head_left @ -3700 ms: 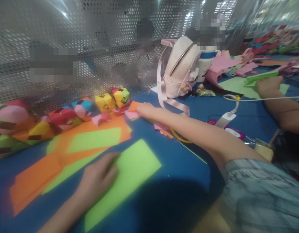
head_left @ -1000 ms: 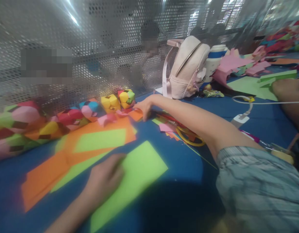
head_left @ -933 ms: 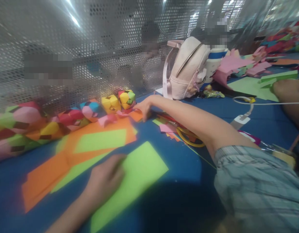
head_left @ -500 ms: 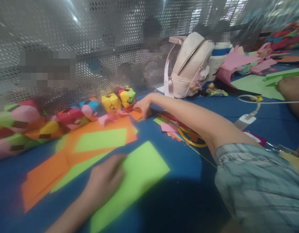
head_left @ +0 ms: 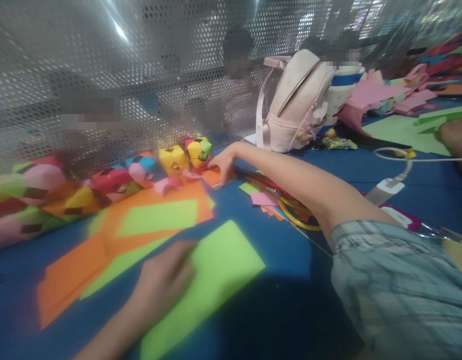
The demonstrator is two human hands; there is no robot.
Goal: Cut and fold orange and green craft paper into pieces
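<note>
A light green paper sheet (head_left: 226, 262) lies on the blue surface. My left hand (head_left: 168, 272) is at its left edge, with the fingers curled onto the sheet; they are somewhat blurred. My right arm stretches forward and across. My right hand (head_left: 225, 162) bends down over a small orange paper piece (head_left: 211, 177), thumb and fingers apart; whether the fingertips touch it I cannot tell. Just beyond that hand sit a multicoloured folded paper ball (head_left: 199, 151) and a yellow one (head_left: 173, 159).
Orange sheets (head_left: 73, 270) and another green sheet (head_left: 157, 217) overlap on the left. More folded paper shapes (head_left: 43, 180) line the perforated metal panel (head_left: 170, 65). A pale backpack (head_left: 296, 100), bottle (head_left: 338, 95), yellow ring (head_left: 298, 222), paper scraps (head_left: 264, 198) and white cable (head_left: 437, 159) are on the right.
The view has shifted slightly, so everything appears a little further right. Both hands keep nearly the same places, the left on the green sheet and the right by the orange paper.
</note>
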